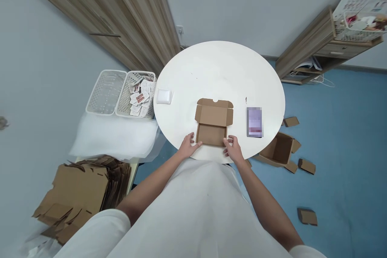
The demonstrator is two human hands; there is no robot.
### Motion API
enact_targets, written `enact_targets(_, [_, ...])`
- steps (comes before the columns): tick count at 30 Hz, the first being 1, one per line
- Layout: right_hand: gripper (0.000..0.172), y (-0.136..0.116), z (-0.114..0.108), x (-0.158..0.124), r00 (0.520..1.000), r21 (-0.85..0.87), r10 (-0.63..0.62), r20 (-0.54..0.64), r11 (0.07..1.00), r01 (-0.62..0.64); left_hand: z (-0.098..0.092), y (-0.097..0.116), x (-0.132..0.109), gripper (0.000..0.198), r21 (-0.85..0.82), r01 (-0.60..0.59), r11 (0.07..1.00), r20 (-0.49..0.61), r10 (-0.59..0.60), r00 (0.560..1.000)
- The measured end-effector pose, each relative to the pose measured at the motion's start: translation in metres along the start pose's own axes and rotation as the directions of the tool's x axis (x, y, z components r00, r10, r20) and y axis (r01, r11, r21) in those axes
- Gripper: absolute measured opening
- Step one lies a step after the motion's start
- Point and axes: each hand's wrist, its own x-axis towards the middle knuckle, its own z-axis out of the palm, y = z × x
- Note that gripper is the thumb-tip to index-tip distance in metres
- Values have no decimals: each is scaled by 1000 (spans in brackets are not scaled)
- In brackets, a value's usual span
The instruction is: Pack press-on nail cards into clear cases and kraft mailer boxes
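A small brown cardboard box (212,134) lies on the round white table in front of me. Its lid stands folded back with the side flaps spread, and the inside looks bare. My left hand (188,146) is at the box's front left corner, fingers apart beside the wall and thumb by the front edge. At the front right corner, my right hand (234,150) has its thumb over the wall and its bent fingers outside, gripping the box. A purple blurred item (254,122) lies to the right of the box. A small white packet (164,96) rests near the table's left edge.
Left of the round table (220,60) stand a basket of cards (142,94) and another white basket (105,92). White sheets (115,137) and stacked flat cardboard (78,189) lie nearer me. An open carton (276,149) and several small boxes are on the blue floor, right.
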Motion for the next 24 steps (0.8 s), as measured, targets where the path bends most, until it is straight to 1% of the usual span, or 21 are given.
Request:
enact_targets(1, [55,1,0,-2,1000,80,13,27,997,-16,0,1,-1,73,-55,35,998,8,-35,999])
enact_targets(3, [50,3,1,-5,998,206,7,62,978,-19,1,6,0,62,-163,72,984,37,-67,997])
enact_targets(5, [45,3,3,-3,997,276,-17,82,961,-6,2,14,2,56,-241,79,967,52,-68,996])
enact_targets(7, [45,3,5,0,995,314,-44,89,949,14,3,21,6,54,-286,74,955,44,-64,997])
enact_targets(11, [46,0,6,9,992,349,-89,86,935,54,5,30,14,52,-324,15,946,10,-12,1000])
enact_targets(15, [49,-2,7,15,990,352,-114,84,933,77,7,31,19,50,-274,-31,961,18,37,999])
enact_targets(17, [50,-4,7,17,989,356,-124,86,930,86,7,31,21,53,-266,-20,964,16,25,1000])
enact_targets(20, [49,-7,7,18,987,370,-133,88,925,92,7,31,23,57,-306,10,952,5,-9,1000])
enact_targets(24, [49,-8,7,17,990,337,-117,84,938,82,4,32,25,59,-351,37,936,31,-27,999])
